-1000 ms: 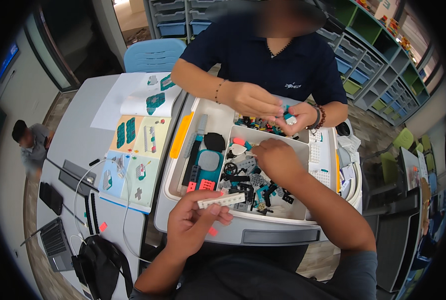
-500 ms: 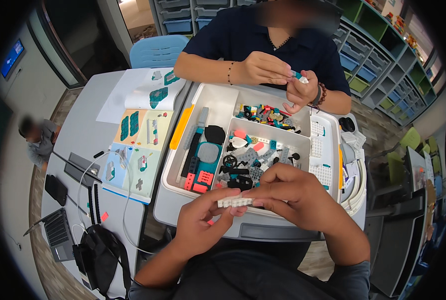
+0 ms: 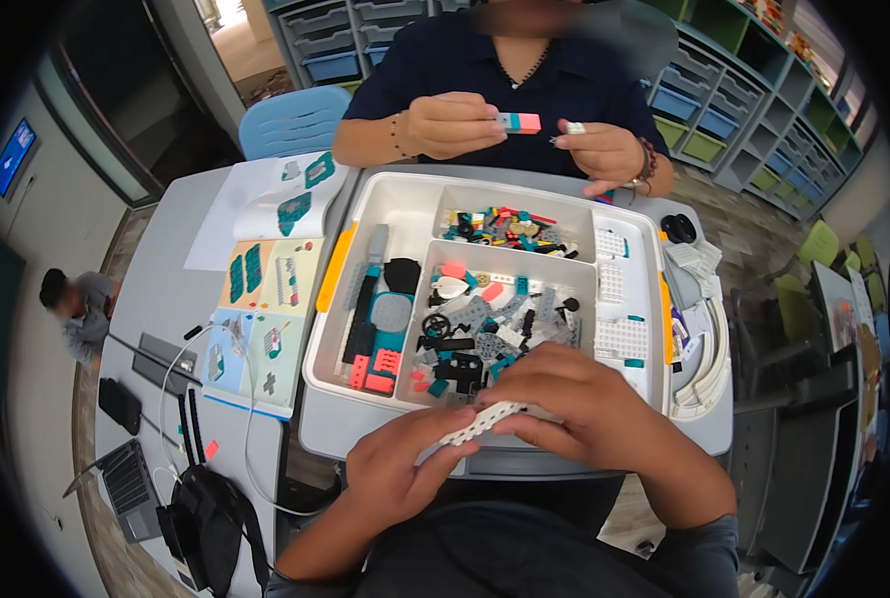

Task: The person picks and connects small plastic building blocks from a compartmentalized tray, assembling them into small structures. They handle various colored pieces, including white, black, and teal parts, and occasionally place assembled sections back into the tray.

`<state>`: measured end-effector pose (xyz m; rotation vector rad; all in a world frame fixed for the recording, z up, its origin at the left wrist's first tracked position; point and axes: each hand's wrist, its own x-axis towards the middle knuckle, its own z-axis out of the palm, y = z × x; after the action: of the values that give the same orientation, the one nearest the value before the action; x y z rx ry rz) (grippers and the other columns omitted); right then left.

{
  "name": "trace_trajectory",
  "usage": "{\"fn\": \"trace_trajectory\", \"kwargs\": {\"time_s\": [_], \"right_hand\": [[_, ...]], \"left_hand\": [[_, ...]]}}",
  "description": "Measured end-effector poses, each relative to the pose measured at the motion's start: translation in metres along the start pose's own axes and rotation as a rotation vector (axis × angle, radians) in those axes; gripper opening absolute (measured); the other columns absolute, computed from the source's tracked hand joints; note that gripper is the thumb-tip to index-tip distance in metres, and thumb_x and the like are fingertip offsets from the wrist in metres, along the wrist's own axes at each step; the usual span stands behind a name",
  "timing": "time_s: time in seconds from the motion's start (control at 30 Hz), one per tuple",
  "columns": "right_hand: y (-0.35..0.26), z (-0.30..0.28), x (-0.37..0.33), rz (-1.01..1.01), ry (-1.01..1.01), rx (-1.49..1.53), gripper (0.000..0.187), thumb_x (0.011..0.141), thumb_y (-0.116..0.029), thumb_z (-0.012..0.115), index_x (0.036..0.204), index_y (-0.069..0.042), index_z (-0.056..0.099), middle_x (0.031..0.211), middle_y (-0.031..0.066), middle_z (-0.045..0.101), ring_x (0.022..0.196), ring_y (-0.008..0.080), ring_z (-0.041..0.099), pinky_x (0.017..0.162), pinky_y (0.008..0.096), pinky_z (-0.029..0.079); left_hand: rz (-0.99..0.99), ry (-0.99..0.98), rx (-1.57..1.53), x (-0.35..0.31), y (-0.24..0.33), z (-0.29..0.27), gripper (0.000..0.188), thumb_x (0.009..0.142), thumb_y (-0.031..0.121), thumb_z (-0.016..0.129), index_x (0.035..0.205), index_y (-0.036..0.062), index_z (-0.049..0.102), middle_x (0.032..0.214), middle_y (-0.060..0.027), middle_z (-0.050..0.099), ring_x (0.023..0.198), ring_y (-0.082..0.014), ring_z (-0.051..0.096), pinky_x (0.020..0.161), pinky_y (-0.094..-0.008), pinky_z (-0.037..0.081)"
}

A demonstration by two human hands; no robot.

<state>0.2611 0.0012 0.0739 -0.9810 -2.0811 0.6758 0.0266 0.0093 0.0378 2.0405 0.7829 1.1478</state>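
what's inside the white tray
The white tray holds coral bricks, a black spoked wheel, a grey rounded piece and small mixed pieces. The right hand, holding a white studded strip, covers part of the near side, so whatever lies beneath it can't be seen.

Holds white studded piece [image 3: 480, 425] tilted between left hand [image 3: 403, 463] and right hand [image 3: 594, 409], at near side of white tray [image 3: 405, 214] bearing mixed bricks [image 3: 495, 324], on grey desk [image 3: 350, 431]. Faces co-worker [image 3: 540, 75] holding coral-tipped teal block [image 3: 521, 124] and small white part [image 3: 575, 128]. Has, on second desk [image 3: 156, 254] to left, open picture booklet [image 3: 271, 289], dark laptop [image 3: 131, 480] and black bag [image 3: 216, 513].
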Motion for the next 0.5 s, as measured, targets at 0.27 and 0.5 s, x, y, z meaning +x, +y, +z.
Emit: {"fn": "trace_trajectory", "kwargs": {"time_s": [0.27, 0.5], "right_hand": [[-0.0054, 0.0006, -0.0022, -0.062, 0.022, -0.241, 0.033, 0.079, -0.014, 0.081, 0.108, -0.004, 0.070, 0.096, 0.0073, 0.068, 0.083, 0.0249, 0.064, 0.074, 0.0365, 0.050], [-0.0047, 0.0019, -0.0015, -0.128, 0.021, -0.280, 0.032, 0.082, -0.015, 0.078, 0.108, 0.000, 0.067, 0.098, 0.0092, 0.067, 0.084, 0.0256, 0.064, 0.074, 0.0372, 0.050]], "left_hand": [[0.018, -0.071, -0.032, 0.0014, -0.0088, -0.0005, 0.039, 0.080, 0.000, 0.078, 0.118, -0.0024, 0.066, 0.110, -0.0194, 0.073, 0.098, -0.0298, 0.073, 0.084, -0.0340, 0.059], [-0.001, -0.081, -0.074, 0.0051, -0.0060, -0.0039, 0.039, 0.081, -0.002, 0.077, 0.118, -0.0028, 0.067, 0.110, -0.0182, 0.073, 0.099, -0.0290, 0.073, 0.084, -0.0334, 0.058]]}}
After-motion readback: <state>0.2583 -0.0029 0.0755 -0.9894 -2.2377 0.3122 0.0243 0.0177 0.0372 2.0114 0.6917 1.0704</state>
